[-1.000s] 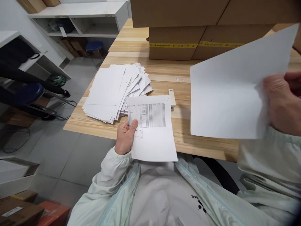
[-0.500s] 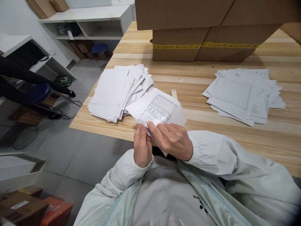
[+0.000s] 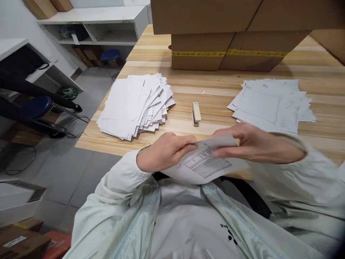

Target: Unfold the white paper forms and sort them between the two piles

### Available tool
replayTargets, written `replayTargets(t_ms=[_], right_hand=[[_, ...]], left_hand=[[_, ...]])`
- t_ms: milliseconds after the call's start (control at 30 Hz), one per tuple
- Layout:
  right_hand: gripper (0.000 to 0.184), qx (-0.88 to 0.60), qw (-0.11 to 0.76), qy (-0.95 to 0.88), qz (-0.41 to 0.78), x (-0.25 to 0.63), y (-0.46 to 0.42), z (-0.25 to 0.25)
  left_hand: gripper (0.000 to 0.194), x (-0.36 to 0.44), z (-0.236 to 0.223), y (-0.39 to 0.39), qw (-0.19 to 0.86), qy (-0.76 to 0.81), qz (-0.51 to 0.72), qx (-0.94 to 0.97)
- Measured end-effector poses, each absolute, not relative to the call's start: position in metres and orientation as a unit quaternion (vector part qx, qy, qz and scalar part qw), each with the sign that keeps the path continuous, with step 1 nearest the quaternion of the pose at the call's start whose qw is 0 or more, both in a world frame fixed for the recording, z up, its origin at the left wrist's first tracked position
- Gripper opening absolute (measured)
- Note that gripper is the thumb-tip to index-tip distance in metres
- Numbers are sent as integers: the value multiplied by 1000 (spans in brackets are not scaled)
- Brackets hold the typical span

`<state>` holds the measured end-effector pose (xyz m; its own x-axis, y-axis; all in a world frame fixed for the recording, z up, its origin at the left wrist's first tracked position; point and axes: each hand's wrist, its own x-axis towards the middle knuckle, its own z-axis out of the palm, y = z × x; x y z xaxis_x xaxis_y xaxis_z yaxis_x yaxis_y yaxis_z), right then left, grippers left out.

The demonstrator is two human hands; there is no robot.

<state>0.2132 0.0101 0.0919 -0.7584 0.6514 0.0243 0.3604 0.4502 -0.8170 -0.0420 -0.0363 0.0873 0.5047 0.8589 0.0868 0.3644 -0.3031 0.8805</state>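
Observation:
A sheet of paper (image 3: pixel 208 163) with a printed table is held between both hands, just off the front edge of the table. My left hand (image 3: pixel 168 151) pinches its left end with thumb and fingers. At its far right edge, my right hand (image 3: pixel 250 142) grips the paper; the fingertips are blurred. Whether it is one sheet or more, I cannot tell. Beyond the hands a cream stapler (image 3: pixel 196 113) lies on the wood. A thick, fanned stack of papers (image 3: pixel 126 104) is to its left, and a smaller spread pile of papers (image 3: pixel 265 104) to its right.
Large cardboard boxes (image 3: pixel 199 50) with yellow tape stand stacked at the back of the wooden table (image 3: pixel 185 81). On the floor to the left are blue stools (image 3: pixel 36 108), a person's legs (image 3: pixel 40 90), and more boxes (image 3: pixel 24 242). White shelves (image 3: pixel 107 16) stand behind.
The right hand has come in from the right, where it held a sheet up, and joined the left hand. The printed paper has been turned round between them. The stapler is now uncovered.

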Motion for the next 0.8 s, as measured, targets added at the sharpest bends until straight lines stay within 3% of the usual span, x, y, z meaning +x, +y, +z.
replayTargets(t_ms=[33,100,200,300,367,467,533,633,800], right_hand=[[26,-310,185,-823,439,212,11,84],[24,-367,302,-778,411,214,9,63],[18,-500,506,-646,275,221,3,31],[21,-568,592,-542,180,223,-4,5],[15,-563,619,-517,178,219,-8,-8],[19,-550,639,-505,185,212,-11,-21],[24,-537,653,-502,182,212,-13,-24],[22,-516,654,-519,192,218,-13,-28],[27,-513,607,-547,262,226,-12,-36]], left_hand=[[20,-43,89,-33,437,416,299,739],[11,-53,88,-32,474,443,332,685],[37,-75,69,-38,553,461,420,553],[64,-78,38,-45,579,421,507,480],[67,-66,19,-48,548,413,556,469],[35,-42,6,-49,451,450,624,453],[23,-33,5,-48,379,481,648,453],[23,-33,3,-46,328,492,657,467],[33,-33,-13,-45,353,483,664,448]])
